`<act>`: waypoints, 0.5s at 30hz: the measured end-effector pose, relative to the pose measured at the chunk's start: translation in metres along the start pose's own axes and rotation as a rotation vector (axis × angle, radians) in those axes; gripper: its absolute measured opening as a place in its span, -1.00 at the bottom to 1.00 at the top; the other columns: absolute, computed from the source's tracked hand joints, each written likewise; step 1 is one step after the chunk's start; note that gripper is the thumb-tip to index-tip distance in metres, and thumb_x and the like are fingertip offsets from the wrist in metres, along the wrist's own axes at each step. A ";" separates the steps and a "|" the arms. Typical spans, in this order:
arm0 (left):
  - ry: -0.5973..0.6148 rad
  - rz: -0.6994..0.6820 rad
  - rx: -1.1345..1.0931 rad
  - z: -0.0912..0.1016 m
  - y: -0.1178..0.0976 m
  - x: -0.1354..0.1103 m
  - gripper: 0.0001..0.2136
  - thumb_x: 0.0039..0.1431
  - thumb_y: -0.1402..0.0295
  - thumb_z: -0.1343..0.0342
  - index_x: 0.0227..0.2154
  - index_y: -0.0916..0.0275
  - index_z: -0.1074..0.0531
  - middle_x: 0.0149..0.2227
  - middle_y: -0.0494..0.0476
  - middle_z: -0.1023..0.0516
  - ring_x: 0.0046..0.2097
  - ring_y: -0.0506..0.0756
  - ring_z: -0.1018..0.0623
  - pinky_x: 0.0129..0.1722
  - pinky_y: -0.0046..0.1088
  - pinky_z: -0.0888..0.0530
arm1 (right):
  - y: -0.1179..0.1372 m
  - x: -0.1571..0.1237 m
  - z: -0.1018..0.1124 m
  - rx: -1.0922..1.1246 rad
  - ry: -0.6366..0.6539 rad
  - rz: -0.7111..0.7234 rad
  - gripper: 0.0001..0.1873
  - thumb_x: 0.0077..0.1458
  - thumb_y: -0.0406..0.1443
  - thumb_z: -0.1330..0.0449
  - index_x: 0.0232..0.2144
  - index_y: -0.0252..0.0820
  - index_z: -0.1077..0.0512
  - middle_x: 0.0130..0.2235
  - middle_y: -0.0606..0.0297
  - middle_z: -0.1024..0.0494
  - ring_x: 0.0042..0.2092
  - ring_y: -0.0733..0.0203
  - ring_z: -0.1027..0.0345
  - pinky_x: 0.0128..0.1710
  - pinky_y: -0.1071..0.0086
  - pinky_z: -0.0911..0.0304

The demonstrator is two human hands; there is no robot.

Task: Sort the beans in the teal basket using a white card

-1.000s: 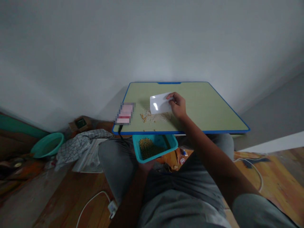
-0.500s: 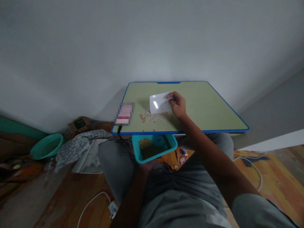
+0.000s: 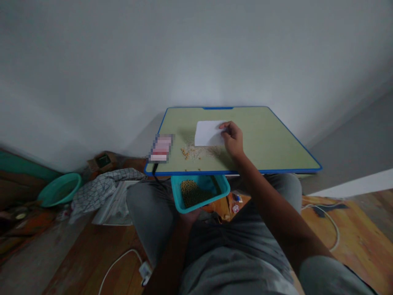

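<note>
White card [image 3: 208,133] newly tilted, glare gone, right grip [image 3: 233,139] pinching it, left grip [image 3: 189,216] partly hidden beneath turquoise tray [image 3: 203,204], closure unclear

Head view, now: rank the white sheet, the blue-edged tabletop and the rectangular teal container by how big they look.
1. Blue-edged tabletop, clearly largest
2. Rectangular teal container
3. White sheet, smallest as seen

This looks like a home: a plain whitish wall [image 3: 196,53], a brown wooden floor [image 3: 107,239], a small green table with blue edging [image 3: 273,143] and, on the left, a round turquoise plastic basin [image 3: 59,190], a rumpled grey checked cloth [image 3: 101,186] and a white corded power block [image 3: 145,269].
</note>
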State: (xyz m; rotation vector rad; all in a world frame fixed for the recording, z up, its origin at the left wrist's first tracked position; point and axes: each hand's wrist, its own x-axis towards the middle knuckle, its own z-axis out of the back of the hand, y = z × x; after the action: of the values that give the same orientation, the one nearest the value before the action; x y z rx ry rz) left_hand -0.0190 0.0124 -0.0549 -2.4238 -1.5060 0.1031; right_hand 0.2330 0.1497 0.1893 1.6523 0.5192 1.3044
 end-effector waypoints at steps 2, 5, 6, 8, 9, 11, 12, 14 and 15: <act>0.003 -0.008 0.003 -0.001 0.000 0.000 -0.57 0.52 0.02 -0.12 0.16 0.09 -0.75 0.27 0.31 -0.75 0.28 0.44 -0.68 0.12 0.26 -0.68 | -0.003 -0.012 0.009 0.052 -0.030 -0.119 -0.70 -0.15 -0.30 -0.16 -0.26 -0.05 -0.46 -0.44 0.43 -0.30 -0.42 0.21 -0.10 -0.39 0.33 0.05; -0.001 -0.009 0.011 -0.004 0.001 0.000 -0.57 0.49 0.01 -0.16 0.16 0.12 -0.74 0.29 0.32 -0.73 0.28 0.47 -0.68 0.09 0.26 -0.69 | -0.007 -0.034 0.028 0.093 -0.075 -0.282 -0.65 -0.19 -0.27 -0.21 -0.24 -0.05 -0.43 -0.41 0.42 -0.33 -0.42 0.23 -0.08 -0.40 0.35 0.06; -0.004 -0.008 0.012 -0.005 0.001 0.000 -0.58 0.49 0.02 -0.17 0.15 0.12 -0.75 0.28 0.31 -0.74 0.27 0.47 -0.68 0.09 0.25 -0.69 | -0.007 -0.040 0.034 0.093 -0.108 -0.276 -0.66 -0.17 -0.25 -0.23 -0.23 -0.05 -0.42 -0.38 0.41 -0.34 -0.40 0.22 -0.10 -0.39 0.35 0.03; -0.010 -0.002 0.016 -0.007 0.001 0.001 -0.59 0.50 0.03 -0.15 0.13 0.12 -0.75 0.26 0.31 -0.75 0.26 0.47 -0.69 0.06 0.24 -0.70 | -0.008 -0.049 0.042 0.086 -0.129 -0.237 -0.67 -0.10 -0.21 -0.24 -0.20 -0.03 -0.39 -0.34 0.39 -0.35 -0.37 0.21 -0.14 -0.37 0.35 -0.02; -0.013 0.001 0.017 -0.008 0.001 0.001 -0.59 0.50 0.03 -0.14 0.13 0.11 -0.75 0.26 0.31 -0.76 0.24 0.48 -0.69 0.04 0.24 -0.70 | -0.007 -0.052 0.045 0.087 -0.124 -0.227 -0.67 -0.08 -0.20 -0.25 -0.19 -0.02 -0.38 -0.33 0.38 -0.35 -0.37 0.20 -0.15 -0.37 0.35 -0.03; -0.019 0.005 0.016 -0.009 0.000 0.001 -0.59 0.52 0.04 -0.12 0.15 0.08 -0.75 0.25 0.30 -0.76 0.23 0.48 -0.70 -0.01 0.24 -0.71 | -0.006 -0.054 0.046 0.091 -0.088 -0.225 -0.68 -0.06 -0.20 -0.25 -0.18 -0.01 -0.38 -0.33 0.38 -0.34 -0.37 0.19 -0.13 -0.38 0.35 -0.02; -0.023 0.006 0.015 -0.010 0.000 0.001 -0.60 0.52 0.05 -0.11 0.15 0.07 -0.75 0.24 0.29 -0.77 0.22 0.48 -0.70 -0.02 0.23 -0.71 | -0.005 -0.054 0.046 0.093 -0.061 -0.229 -0.68 -0.04 -0.21 -0.26 -0.18 -0.01 -0.39 -0.34 0.38 -0.32 -0.37 0.18 -0.13 -0.39 0.35 -0.02; -0.030 0.005 0.012 -0.011 -0.001 0.001 -0.61 0.54 0.07 -0.09 0.14 0.05 -0.75 0.22 0.28 -0.78 0.22 0.47 -0.70 -0.02 0.23 -0.71 | -0.003 -0.053 0.045 0.092 -0.003 -0.233 -0.70 -0.02 -0.22 -0.26 -0.17 0.00 -0.39 -0.36 0.39 -0.29 -0.38 0.17 -0.11 -0.40 0.34 -0.01; -0.033 0.006 0.010 -0.011 -0.001 0.001 -0.61 0.54 0.08 -0.08 0.13 0.06 -0.75 0.21 0.28 -0.78 0.22 0.47 -0.71 -0.01 0.23 -0.71 | -0.003 -0.053 0.045 0.092 0.021 -0.232 -0.70 0.00 -0.22 -0.27 -0.16 0.01 -0.40 -0.37 0.40 -0.28 -0.38 0.17 -0.11 -0.40 0.34 0.00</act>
State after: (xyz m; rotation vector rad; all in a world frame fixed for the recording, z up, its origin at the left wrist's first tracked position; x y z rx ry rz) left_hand -0.0171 0.0115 -0.0440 -2.4303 -1.5083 0.1525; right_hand 0.2562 0.0914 0.1594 1.6005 0.7692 1.1420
